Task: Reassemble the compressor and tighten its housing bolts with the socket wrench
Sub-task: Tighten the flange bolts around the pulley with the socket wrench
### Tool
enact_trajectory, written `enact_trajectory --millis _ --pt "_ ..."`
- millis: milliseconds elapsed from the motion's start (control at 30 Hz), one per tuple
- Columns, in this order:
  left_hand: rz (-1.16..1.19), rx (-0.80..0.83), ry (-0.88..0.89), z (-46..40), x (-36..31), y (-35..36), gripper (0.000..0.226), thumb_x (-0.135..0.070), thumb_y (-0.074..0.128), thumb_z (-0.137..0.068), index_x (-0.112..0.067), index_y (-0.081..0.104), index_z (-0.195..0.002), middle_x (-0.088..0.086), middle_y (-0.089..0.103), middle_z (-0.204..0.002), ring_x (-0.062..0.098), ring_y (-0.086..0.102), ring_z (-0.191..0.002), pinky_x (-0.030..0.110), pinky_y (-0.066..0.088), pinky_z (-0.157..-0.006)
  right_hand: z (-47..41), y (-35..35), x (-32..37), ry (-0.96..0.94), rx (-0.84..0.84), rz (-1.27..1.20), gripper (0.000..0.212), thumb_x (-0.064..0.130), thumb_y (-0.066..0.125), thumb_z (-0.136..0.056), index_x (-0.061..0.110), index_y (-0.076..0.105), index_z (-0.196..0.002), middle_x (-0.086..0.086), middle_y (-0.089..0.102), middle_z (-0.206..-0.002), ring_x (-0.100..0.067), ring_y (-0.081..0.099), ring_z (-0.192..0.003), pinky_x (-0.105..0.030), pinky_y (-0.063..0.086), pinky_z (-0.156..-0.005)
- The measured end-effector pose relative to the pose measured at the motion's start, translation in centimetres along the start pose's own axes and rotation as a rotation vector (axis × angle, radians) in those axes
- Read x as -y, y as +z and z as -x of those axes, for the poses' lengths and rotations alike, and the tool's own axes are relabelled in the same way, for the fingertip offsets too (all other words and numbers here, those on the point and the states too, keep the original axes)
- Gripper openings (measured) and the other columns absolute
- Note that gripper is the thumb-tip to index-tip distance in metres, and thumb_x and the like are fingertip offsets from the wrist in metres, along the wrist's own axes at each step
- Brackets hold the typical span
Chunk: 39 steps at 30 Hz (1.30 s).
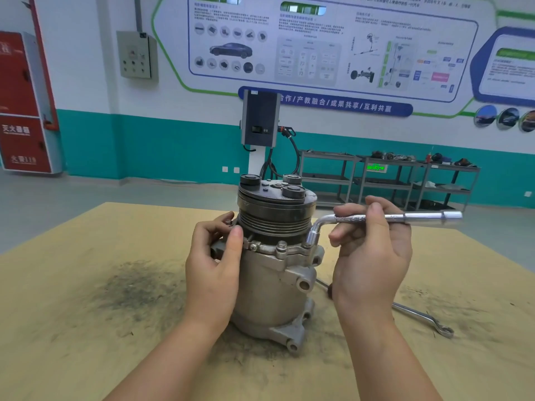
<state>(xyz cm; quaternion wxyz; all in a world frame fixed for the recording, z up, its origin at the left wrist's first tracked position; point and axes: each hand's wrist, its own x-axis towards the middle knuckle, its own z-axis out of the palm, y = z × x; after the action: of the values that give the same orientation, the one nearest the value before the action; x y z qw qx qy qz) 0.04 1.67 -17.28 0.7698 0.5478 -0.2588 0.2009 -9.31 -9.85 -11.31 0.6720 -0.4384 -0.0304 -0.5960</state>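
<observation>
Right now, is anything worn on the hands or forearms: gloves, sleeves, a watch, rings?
Nothing that shows. The left hand and right hand are bare, with no gloves, and I see no rings. Both forearms are uncovered down to the bottom edge of the picture: no sleeve cuffs, watch or wristband in view.

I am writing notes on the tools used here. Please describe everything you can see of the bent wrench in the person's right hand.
The wrench is a shiny L-shaped socket wrench of bright metal. Its short leg points down and its socket end sits over a bolt on the right side of the compressor flange. Its long arm runs level to the right and ends in a thicker socket. The right hand pinches the long arm near the bend.
</observation>
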Motion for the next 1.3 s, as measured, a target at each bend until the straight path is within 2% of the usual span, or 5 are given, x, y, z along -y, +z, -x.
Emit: enact_trajectory --millis 667,833,1033,1133,1300 --pt "0.056 -0.025 -0.024 0.0 0.2 0.2 0.018 -0.035 0.054 -0.088 -0.033 0.057 -0.106 -0.018 0.066 -0.111 0.003 0.061 -0.111 0.015 0.048 -0.086 -1.8 -0.8 -0.3 0.408 0.024 -0.251 0.022 0.003 0.035 -0.094 0.011 0.052 -0.082 -0.006 0.06 -0.057 -0.017 0.043 -0.038 -0.018 0.035 -0.043" --pt "0.044 -0.011 -0.024 0.1 0.3 0.3 0.02 -0.035 0.053 -0.088 -0.032 0.055 -0.107 -0.024 0.064 -0.107 -0.001 0.059 -0.109 0.011 0.044 -0.086 -0.1 -0.4 -0.3 0.079 0.03 -0.174 0.029 0.014 0.04 -0.092 0.018 0.055 -0.068 -0.006 0.055 -0.053 -0.02 0.039 -0.039 -0.02 0.035 -0.045" --pt "0.058 -0.012 -0.039 0.1 0.2 0.3 0.02 -0.032 0.053 -0.089 -0.029 0.055 -0.108 -0.007 0.064 -0.113 0.013 0.061 -0.111 0.031 0.049 -0.093 3.9 1.0 -2.0 -0.577 0.383 0.554 0.024 0.023 0.052 -0.094 0.011 0.058 -0.074 0.003 0.052 -0.07 -0.015 0.048 -0.063 -0.031 0.039 -0.056" --pt "0.094 -0.011 -0.052 0.2 0.2 0.3 0.017 -0.028 0.05 -0.092 -0.026 0.056 -0.108 0.008 0.064 -0.115 0.027 0.061 -0.112 0.045 0.05 -0.096 3.9 1.2 -2.4 -0.638 0.468 0.637 0.021 0.025 0.058 -0.093 0.007 0.064 -0.083 0.003 0.059 -0.081 -0.018 0.054 -0.073 -0.036 0.045 -0.062" --pt "0.075 -0.155 -0.125 -0.9 0.6 0.1 0.017 -0.018 0.055 -0.099 -0.031 0.065 -0.095 -0.02 0.071 -0.091 -0.003 0.065 -0.084 0.013 0.05 -0.07 2.5 0.7 -1.2 -0.465 0.334 0.394 0.028 0.033 0.037 -0.103 0.022 0.058 -0.088 0.008 0.059 -0.08 -0.005 0.054 -0.069 -0.018 0.043 -0.063"
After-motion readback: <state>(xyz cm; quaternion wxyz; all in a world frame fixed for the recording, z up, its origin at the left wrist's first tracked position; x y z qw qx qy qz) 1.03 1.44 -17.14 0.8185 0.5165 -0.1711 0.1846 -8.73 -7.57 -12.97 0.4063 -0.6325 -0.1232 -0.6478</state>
